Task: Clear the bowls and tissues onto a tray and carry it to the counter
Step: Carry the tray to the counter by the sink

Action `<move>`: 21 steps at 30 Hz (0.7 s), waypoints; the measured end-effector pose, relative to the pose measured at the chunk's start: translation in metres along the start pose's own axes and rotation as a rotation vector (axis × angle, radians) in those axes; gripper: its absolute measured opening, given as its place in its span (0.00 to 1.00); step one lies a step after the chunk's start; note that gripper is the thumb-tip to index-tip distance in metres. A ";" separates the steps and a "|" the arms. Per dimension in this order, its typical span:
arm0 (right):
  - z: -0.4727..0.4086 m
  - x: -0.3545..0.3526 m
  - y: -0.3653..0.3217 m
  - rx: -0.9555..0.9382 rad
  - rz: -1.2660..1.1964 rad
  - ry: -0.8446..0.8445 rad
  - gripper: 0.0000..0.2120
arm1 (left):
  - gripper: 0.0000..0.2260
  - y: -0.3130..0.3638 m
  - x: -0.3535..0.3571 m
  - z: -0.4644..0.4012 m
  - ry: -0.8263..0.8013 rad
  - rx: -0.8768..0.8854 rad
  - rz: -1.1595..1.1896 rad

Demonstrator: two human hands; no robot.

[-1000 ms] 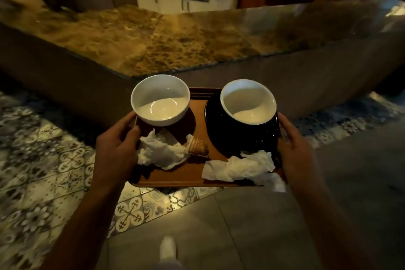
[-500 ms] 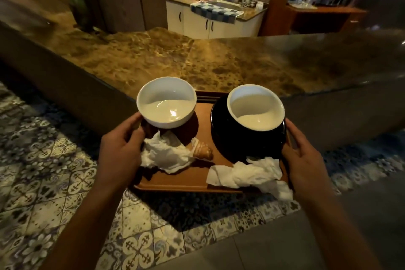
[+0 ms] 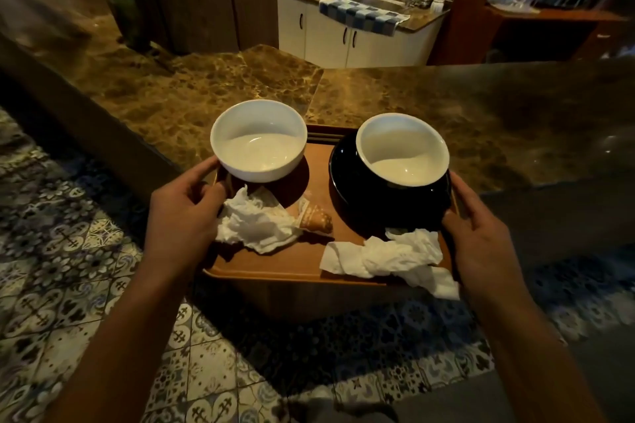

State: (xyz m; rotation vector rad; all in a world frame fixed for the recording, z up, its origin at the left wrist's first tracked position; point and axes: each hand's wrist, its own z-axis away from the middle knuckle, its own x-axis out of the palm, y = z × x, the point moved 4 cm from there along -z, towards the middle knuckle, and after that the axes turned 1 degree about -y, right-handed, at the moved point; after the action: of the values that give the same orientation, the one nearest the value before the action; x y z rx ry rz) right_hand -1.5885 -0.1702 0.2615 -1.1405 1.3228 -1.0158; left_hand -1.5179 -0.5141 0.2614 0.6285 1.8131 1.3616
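Both hands hold the tray (image 3: 275, 263), one on each short side. My left hand (image 3: 182, 220) curls closed around the left edge, with the thumb up near the white bowl (image 3: 258, 141). My right hand (image 3: 481, 237) is closed on the right edge, thumb lying along the rim beside the black bowl (image 3: 388, 206). I think the hands sit at the two ends so the tray stays flat and the load is shared, because one hand in the middle could let it tip. The tray is up in the air above the tiled floor (image 3: 68, 251), and its far edge is just over the near edge of the brown stone table (image 3: 446, 99). Its long side runs left to right, from one hand to the other, and its short side points away toward the table. On it, the white bowl stands upright at the back left. At the back right, the black bowl stands upright with a second white bowl (image 3: 402, 149) sitting inside it, a bit tilted. Stacking them likely saves room. A crumpled tissue (image 3: 254, 220) lies in front of the left bowl, touching a small brown wrapper (image 3: 318, 220). Another tissue (image 3: 385, 256) lies at the front right, and one end hangs over the rim, so it could slip off. The task looks almost done, and the tray only needs to go forward and down onto the table.
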 end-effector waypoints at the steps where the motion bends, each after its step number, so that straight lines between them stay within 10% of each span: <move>1: -0.013 0.002 0.000 -0.002 0.009 -0.012 0.23 | 0.19 0.000 0.005 -0.009 0.012 -0.003 -0.002; 21: -0.194 0.068 -0.004 0.119 0.323 -0.008 0.22 | 0.19 -0.025 0.063 -0.230 -0.118 -0.054 0.037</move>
State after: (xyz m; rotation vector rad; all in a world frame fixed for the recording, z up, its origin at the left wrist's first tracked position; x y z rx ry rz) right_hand -1.7798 -0.2449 0.2670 -0.8089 1.3686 -0.8391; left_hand -1.7395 -0.6049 0.2511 0.7022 1.6726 1.3644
